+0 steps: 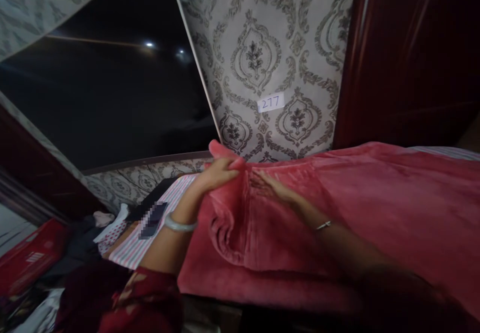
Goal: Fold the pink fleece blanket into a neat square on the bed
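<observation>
A plush red-pink blanket point(375, 198) spreads over the surface before me, its left end folded and rolled into a thick bundle. My left hand point(221, 174) grips the far end of that roll, fingers wrapped round the fabric. A bangle circles this wrist. Just right of the roll, my right hand point(272, 185) lies flat on the folded layer with its fingers stretched out. The roll's near end shows a spiral of layers.
A striped cloth point(129, 250) lies left of the blanket, with a phone-like dark object point(154, 220) on it. A large dark TV screen point(112, 83) stands behind. A paper marked 277 point(271, 102) is on the patterned wall. A red box point(32, 255) sits lower left.
</observation>
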### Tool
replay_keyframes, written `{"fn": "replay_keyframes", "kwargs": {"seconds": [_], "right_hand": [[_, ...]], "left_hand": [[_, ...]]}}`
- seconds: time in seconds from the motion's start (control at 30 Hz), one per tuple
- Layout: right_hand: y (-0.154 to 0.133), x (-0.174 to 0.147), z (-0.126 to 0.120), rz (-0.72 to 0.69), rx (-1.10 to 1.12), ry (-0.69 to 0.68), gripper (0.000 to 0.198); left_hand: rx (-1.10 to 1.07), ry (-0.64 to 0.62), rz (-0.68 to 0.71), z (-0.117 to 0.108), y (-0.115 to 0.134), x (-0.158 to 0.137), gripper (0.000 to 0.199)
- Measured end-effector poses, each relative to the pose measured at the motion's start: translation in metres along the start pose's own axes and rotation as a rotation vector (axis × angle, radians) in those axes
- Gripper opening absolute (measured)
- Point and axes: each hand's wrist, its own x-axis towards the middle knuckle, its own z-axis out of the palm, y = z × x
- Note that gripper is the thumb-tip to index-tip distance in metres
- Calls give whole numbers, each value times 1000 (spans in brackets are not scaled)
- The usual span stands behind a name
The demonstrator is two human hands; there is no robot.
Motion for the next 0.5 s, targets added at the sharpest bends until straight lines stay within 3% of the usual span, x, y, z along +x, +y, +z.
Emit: {"fn": "replay_keyframes", "kwargs": {"seconds": [0.03, 0.1, 0.17, 0.23, 0.3, 0.4, 0.5], "right_hand": [[-7, -13, -13, -2, 129, 25, 74], [-15, -42, -40, -2, 349, 106, 67], [-13, -73, -63, 64, 443, 188, 63], [-3, -99, -80, 210, 468, 239, 57], [13, -119, -91, 320, 459, 276, 47], [33, -130, -97, 293, 425, 368, 34], [34, -120, -95, 229, 348, 489, 35]], "left_hand": [[100, -111, 75, 20, 17, 11, 13], [112, -237, 149, 66, 42, 26, 8], [80, -441, 271, 111, 56, 32, 13], [-59, -644, 322, 147, 59, 32, 28], [-220, -738, 353, 169, 49, 30, 43], [-406, -630, 293, 175, 16, 27, 45], [-423, -243, 23, 160, -31, 26, 36]]}}
